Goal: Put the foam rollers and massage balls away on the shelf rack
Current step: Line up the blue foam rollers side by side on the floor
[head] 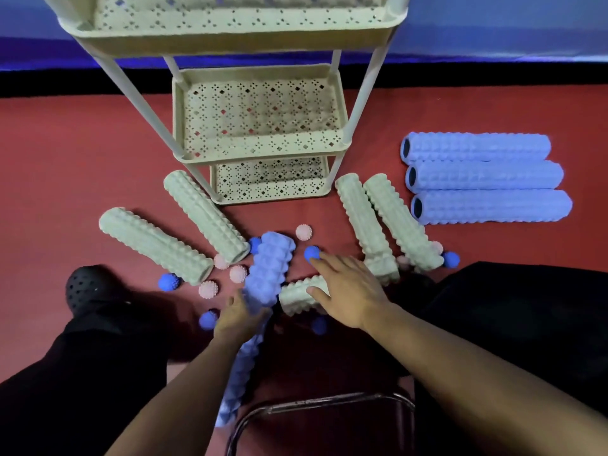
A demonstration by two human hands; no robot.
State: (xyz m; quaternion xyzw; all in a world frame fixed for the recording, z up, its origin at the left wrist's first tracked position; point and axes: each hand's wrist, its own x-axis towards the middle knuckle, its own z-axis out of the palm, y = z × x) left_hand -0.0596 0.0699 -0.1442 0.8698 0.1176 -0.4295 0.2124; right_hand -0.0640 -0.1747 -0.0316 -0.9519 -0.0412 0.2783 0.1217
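A cream three-tier shelf rack [260,152] stands on the red floor, all tiers bare. Several pale green foam rollers [154,245] lie fanned out in front of it. Three blue rollers [487,174] lie side by side at the right. My left hand [237,315] grips a blue foam roller [269,268] that slants from the floor towards me. My right hand [348,291] hovers open, fingers spread, over a short green roller [296,296], its fingertip beside a blue massage ball [312,252]. Pink spiky balls [238,274] and blue balls [169,282] are scattered among the rollers.
A metal chair frame [329,399] curves below my arms. My black shoe [88,287] rests at the left, and my black-trousered legs fill both lower corners. A blue wall with a black base strip runs behind the rack.
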